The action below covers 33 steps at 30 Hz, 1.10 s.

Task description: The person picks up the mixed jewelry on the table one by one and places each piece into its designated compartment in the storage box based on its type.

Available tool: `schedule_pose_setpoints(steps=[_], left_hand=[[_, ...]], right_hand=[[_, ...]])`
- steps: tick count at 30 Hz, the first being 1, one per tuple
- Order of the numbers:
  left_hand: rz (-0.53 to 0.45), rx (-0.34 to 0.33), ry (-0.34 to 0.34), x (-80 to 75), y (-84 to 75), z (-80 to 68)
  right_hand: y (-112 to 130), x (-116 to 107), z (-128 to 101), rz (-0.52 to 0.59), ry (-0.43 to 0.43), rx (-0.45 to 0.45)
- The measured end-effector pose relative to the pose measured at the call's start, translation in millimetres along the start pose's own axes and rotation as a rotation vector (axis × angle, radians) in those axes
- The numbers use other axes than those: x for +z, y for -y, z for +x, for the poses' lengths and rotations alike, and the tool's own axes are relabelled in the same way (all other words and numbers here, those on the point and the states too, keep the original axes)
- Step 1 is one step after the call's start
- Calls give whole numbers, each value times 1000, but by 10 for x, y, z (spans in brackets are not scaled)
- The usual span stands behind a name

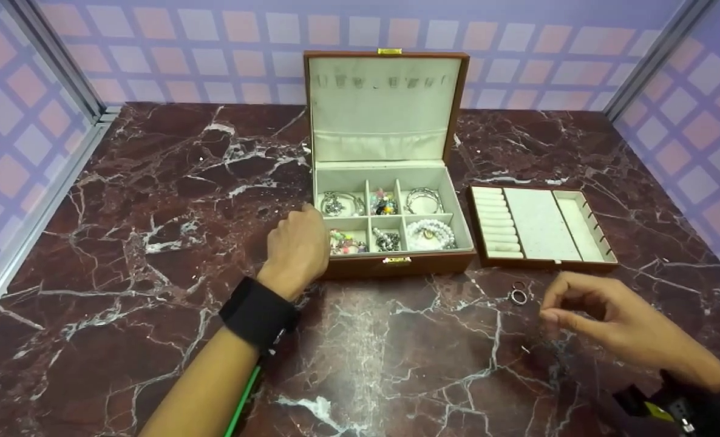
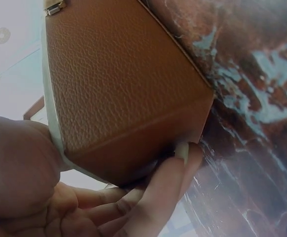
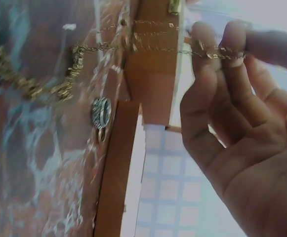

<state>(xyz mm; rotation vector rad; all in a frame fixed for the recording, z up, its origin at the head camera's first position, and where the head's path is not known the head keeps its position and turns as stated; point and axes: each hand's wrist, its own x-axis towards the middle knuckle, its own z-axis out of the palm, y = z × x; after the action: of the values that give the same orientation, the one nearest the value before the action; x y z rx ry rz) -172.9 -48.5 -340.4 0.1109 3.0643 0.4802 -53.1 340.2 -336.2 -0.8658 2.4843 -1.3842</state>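
Pinching a thin gold chain (image 3: 133,42) between thumb and fingertips, the right hand (image 1: 609,321) hovered above the dark red marble table (image 1: 153,243); the chain's far end trailed on the marble; the left hand (image 1: 296,249) gripped the open brown leather jewellery box (image 1: 396,264) at its front-left corner; two small silver rings (image 1: 519,294) lay near the removed tan tray (image 1: 542,224).

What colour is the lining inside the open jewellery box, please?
The jewellery box lining is pale cream, clearest in the head view.

Grained leather box (image 2: 123,84), glossy marble table (image 1: 153,255)
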Motion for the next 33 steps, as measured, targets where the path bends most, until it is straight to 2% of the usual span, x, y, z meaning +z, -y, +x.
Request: schedule_pose_setpoints(steps=[6,13,18,23,26,30,33], left_hand=[[4,20,-13,1,-13,13],[-44,15,-43,-34,-37,73],[-114,-1,-77,-124,-70,152],[-143,-2,-128,-260,-138,232],[-156,6,-172,-343,-171,279],[-165,28,-207,-458,-208,354],[-161,46,-221,-550,-241,423]], right_hand=[[114,-20,71,-2,-70,17],[267,-46,186,-108,-166,29],[363,-41,278,-139,-223,48],[411,-36,360,-159,-283,49],[411,-38,411,-97,-307,11],[416,-38,493,72,-304,-85],[462,-28,545,130,-289,-87]])
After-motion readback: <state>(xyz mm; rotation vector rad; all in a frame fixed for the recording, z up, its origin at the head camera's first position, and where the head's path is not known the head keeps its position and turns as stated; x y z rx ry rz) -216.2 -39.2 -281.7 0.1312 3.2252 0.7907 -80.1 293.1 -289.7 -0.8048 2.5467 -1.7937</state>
